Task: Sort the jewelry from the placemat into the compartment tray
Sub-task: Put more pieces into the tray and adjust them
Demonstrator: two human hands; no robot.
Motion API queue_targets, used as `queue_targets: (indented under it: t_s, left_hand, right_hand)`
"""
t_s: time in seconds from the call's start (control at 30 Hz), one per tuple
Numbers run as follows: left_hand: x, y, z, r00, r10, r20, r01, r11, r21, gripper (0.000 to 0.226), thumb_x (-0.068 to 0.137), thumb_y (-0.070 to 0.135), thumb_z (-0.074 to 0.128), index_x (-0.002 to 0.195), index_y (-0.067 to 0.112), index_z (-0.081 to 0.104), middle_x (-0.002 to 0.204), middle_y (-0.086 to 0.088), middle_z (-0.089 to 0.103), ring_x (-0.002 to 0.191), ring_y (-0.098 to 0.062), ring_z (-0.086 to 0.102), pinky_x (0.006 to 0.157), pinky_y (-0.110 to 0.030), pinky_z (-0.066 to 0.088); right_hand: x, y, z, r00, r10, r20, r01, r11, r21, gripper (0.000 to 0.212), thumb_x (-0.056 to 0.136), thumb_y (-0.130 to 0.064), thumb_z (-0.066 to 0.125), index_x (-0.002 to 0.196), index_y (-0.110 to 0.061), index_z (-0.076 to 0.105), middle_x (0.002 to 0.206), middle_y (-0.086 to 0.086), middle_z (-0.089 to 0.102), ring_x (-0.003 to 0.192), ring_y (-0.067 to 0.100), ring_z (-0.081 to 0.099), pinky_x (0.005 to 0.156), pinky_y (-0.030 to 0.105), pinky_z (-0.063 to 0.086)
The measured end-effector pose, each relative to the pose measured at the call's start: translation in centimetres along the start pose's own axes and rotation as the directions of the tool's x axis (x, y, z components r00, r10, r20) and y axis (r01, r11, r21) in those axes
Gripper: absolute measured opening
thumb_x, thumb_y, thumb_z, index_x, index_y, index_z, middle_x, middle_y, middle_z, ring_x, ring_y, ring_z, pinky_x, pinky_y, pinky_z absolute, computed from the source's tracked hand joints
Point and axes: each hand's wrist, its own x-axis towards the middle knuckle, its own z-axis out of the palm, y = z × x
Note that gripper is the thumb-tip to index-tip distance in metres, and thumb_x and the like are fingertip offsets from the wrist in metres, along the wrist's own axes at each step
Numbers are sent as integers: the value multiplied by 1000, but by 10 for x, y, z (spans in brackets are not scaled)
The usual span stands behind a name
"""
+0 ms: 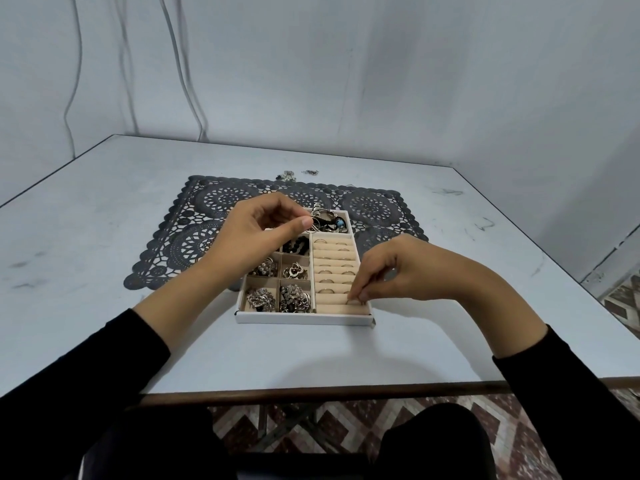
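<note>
Over the far-left part of the compartment tray [301, 318]: left hand [256, 226] raised, fingers curled, thumb and forefinger pinching a thin hoop [316, 223]. At the tray's near-right corner: right hand [388, 268] bent down, fingertips [360, 294] pinching a ring [352, 301] on the ring rolls. Tray overlaps the near edge of the placemat [207, 216]. Loose jewelry [286, 174] lies past the placemat's far edge.

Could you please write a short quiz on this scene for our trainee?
1. True or false: the white cardboard compartment tray lies partly on the dark lace placemat.
2. Which hand pinches a small metal ring at the beige ring rolls? A left, B right.
3. Fill in: the left hand pinches a thin metal loop above the tray's ___ end.
Key: 1 true; 2 B, the right hand; 3 far.
</note>
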Motion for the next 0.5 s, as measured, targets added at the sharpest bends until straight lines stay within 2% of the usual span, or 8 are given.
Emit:
queue_targets:
  t_s: [0.3,0.4,0.5]
  left_hand:
    - [-1,0,1,1000,4,6,-4,1000,-7,9,84,18,74,91,15,72,86,-6,74,82,-19,70,72,-22,55]
    - [0,-2,0,1000,2,0,-2,1000,2,9,84,19,74,92,15,72,87,-8,74,85,-27,71,74,-34,58]
    - [0,-2,0,1000,1,-3,-1,1000,6,9,85,18,74,93,15,72,87,-8,74,88,-32,70,75,-40,58]
  right_hand:
    - [3,-1,-1,999,-11,35,12,999,-40,14,79,-9,75,90,-19,78,85,-6,74,82,6,69,80,28,55]
    - [4,-1,-2,999,-9,42,11,999,-31,14,79,-9,75,90,-19,77,85,-6,74,83,7,69,82,32,55]
    - [5,-1,-3,999,-8,47,9,1000,-23,14,79,-8,75,90,-17,77,86,-4,74,83,8,70,83,36,56]
